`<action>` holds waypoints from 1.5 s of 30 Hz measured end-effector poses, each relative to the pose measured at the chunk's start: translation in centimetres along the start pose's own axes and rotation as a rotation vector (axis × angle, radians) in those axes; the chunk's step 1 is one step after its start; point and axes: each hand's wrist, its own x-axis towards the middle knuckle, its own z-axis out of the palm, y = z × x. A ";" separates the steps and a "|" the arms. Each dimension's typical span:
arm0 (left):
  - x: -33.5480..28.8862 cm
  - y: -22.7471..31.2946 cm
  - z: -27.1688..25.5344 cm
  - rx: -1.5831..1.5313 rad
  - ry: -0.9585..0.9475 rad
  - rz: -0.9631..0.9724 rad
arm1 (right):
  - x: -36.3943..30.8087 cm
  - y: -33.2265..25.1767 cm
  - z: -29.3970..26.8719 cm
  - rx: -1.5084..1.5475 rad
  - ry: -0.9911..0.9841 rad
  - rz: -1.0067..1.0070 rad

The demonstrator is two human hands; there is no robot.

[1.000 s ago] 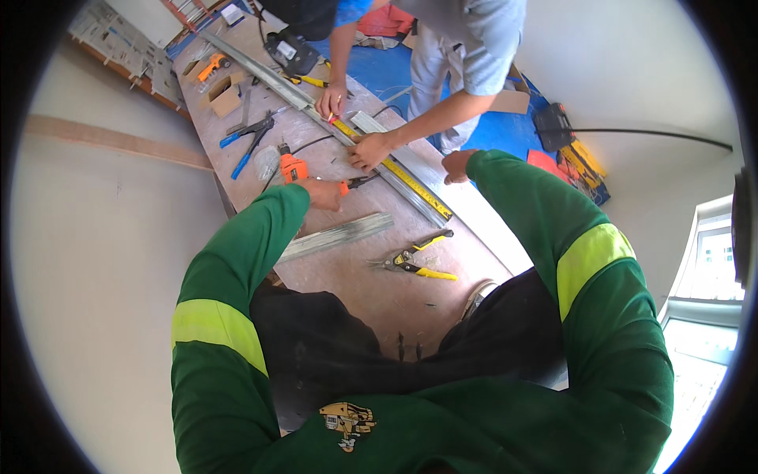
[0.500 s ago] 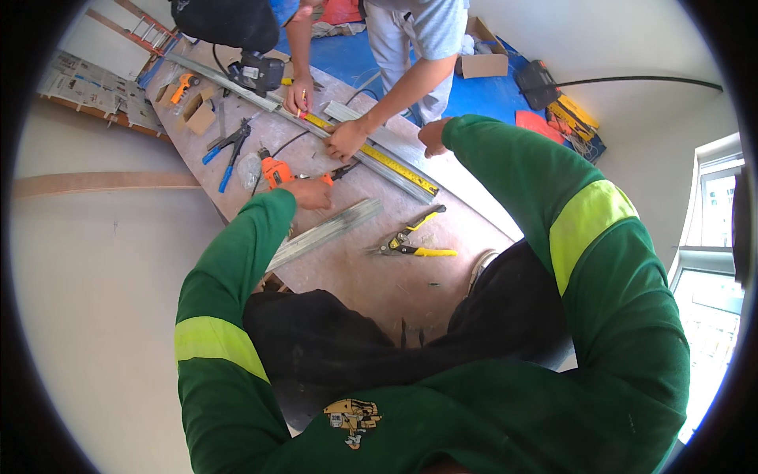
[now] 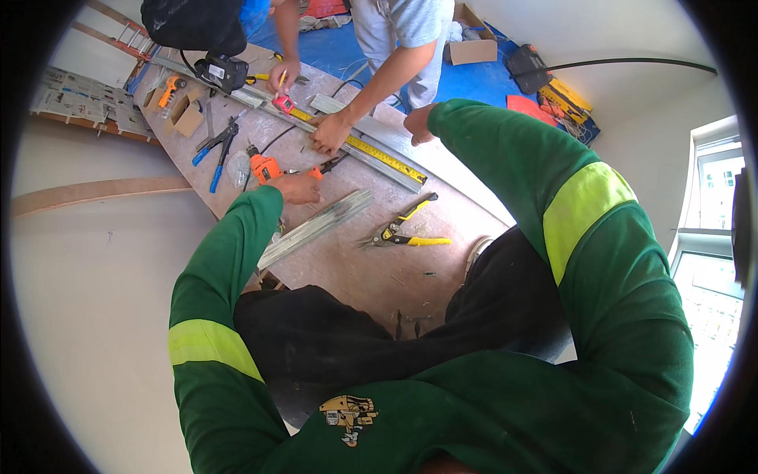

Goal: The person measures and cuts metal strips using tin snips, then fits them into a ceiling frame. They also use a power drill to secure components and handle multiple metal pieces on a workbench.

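My left hand (image 3: pixel 298 188) rests with curled fingers beside an orange power drill (image 3: pixel 264 166) and an orange-handled tool (image 3: pixel 313 172); what lies under the fingers is hidden. My right hand (image 3: pixel 418 125), also curled, hovers at or near the edge of a pale panel (image 3: pixel 466 178); its grip is too small to read. Between my hands, another person's hand (image 3: pixel 332 133) presses a yellow tape measure (image 3: pixel 387 160) along a metal channel (image 3: pixel 404 182). That person's other hand (image 3: pixel 284 77) holds a pencil near the tape's red case (image 3: pixel 283 103).
Yellow-handled snips (image 3: pixel 403 231) and a short metal channel (image 3: pixel 320 225) lie nearer me. Blue-handled pliers (image 3: pixel 219 154), a cardboard box (image 3: pixel 188 118) and a black tool (image 3: pixel 225 69) are at the far left. A yellow-and-black case (image 3: pixel 564 99) stands on the blue floor at right.
The view has shifted slightly. The other person's pencil hand has lifted a little off the channel, and the tape's red case shows more. My hands keep nearly the same places.
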 end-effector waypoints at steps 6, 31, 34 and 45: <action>-0.2 0.4 -0.3 -0.026 -0.048 -0.067 | 0.6 0.0 0.2 -0.050 -0.030 0.005; -0.3 0.2 -0.3 -0.009 -0.030 -0.035 | 1.4 -0.2 0.5 -0.043 -0.020 0.012; -0.3 0.3 -0.3 -0.001 -0.040 -0.047 | 1.4 -0.3 0.4 -0.036 0.000 -0.017; -0.2 0.2 -0.2 0.016 -0.037 -0.014 | 1.0 -0.4 0.2 -0.042 0.006 -0.023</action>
